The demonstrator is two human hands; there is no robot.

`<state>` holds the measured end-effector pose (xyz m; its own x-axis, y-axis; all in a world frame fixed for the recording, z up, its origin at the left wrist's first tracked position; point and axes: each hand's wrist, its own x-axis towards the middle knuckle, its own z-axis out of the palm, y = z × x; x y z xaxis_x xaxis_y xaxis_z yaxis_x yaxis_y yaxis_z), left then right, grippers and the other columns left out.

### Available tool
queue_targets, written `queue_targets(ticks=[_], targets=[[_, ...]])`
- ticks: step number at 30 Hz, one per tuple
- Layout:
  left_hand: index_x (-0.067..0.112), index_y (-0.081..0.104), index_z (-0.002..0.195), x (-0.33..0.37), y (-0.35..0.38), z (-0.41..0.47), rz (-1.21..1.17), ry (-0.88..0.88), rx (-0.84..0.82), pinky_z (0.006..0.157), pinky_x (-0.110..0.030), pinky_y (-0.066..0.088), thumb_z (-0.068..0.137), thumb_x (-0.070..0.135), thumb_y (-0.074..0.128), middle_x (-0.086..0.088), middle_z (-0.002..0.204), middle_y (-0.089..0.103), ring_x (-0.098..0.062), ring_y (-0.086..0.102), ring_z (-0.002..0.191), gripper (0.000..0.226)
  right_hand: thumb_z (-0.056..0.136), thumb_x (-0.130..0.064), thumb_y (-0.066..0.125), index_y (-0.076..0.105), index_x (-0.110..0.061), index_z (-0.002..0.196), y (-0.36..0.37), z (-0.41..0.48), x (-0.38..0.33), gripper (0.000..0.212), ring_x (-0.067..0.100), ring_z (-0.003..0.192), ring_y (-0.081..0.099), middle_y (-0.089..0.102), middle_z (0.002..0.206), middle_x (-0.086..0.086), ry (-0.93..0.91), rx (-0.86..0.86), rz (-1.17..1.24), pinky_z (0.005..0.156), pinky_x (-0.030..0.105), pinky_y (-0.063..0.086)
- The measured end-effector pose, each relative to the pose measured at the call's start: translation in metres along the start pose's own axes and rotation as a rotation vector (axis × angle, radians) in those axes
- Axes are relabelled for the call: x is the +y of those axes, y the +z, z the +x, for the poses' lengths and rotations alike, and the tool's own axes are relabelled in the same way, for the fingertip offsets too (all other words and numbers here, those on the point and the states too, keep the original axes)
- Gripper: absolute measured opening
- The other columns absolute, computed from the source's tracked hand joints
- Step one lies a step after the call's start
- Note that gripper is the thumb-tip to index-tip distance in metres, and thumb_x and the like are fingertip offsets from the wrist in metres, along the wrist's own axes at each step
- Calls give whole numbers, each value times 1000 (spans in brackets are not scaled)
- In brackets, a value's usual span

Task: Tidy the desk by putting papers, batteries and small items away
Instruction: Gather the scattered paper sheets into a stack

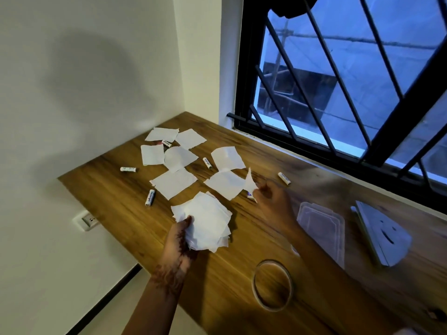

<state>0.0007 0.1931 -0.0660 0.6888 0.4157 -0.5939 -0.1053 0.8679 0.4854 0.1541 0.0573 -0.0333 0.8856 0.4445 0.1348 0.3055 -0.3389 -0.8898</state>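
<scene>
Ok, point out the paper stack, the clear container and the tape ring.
paper stack (208, 221), head view, middle of the top sheet.
clear container (324, 223), head view, its bare middle.
tape ring (255, 290), head view, left side of the band.

Bare forearms, dark henna-like pattern over the left hand (179, 241) and wrist

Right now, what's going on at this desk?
A person is collecting square white paper sheets off the brown wooden desk. The left hand grips a thick stack of them; the right hand pinches a single white sheet above the desktop. Seven loose sheets and several white cylindrical batteries lie scattered farther back. The clear plastic container and the tape ring sit untouched to the right.
</scene>
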Motion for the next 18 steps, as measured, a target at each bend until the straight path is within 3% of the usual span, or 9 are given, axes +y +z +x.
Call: queue_targets(ticks=[3, 6, 10, 13, 15, 18], targets=[[5, 51, 111, 7, 3, -3, 18, 5, 26, 61, -40, 56, 81, 15, 62, -12, 99, 59, -30, 59, 90, 34, 91, -12, 54, 51, -14, 87, 18, -17, -30, 4, 4, 64, 54, 54, 71, -6, -107, -64, 14, 53, 7, 42], [5, 51, 117, 12, 7, -2, 48, 26, 105, 65, -42, 51, 86, 23, 61, -13, 103, 61, -31, 59, 90, 38, 91, -14, 54, 50, -12, 92, 39, -35, -44, 5, 10, 64, 59, 56, 70, 4, -307, -187, -104, 51, 16, 46], [17, 59, 96, 20, 9, -11, 151, 108, 6, 64, -33, 51, 88, 49, 47, -1, 86, 62, -17, 58, 78, 35, 96, -23, 45, 40, -10, 132, 66, -53, -53, 39, 11, 104, 52, 54, 118, 8, -369, -388, -340, 80, 17, 47], [21, 56, 81, 23, 12, -13, 191, 129, -18, 57, -26, 53, 86, 58, 42, 4, 76, 61, -13, 56, 74, 40, 99, -29, 34, 34, -8, 138, 80, -57, -54, 44, 24, 133, 37, 40, 143, 12, -451, -507, -587, 108, 29, 33], [15, 57, 93, 28, 12, -8, 171, 92, 46, 63, -32, 51, 82, 51, 56, -3, 87, 62, -20, 58, 82, 38, 100, -30, 32, 34, -11, 139, 83, -57, -58, 44, 21, 137, 32, 38, 146, 9, -394, -517, -498, 109, 28, 30], [10, 52, 118, 37, 2, 3, 175, 103, 119, 62, -37, 52, 82, 28, 66, -11, 104, 63, -29, 61, 89, 43, 99, -27, 35, 44, -14, 131, 84, -45, -61, 36, 14, 127, 41, 46, 138, 5, -314, -452, -219, 97, 18, 37]])
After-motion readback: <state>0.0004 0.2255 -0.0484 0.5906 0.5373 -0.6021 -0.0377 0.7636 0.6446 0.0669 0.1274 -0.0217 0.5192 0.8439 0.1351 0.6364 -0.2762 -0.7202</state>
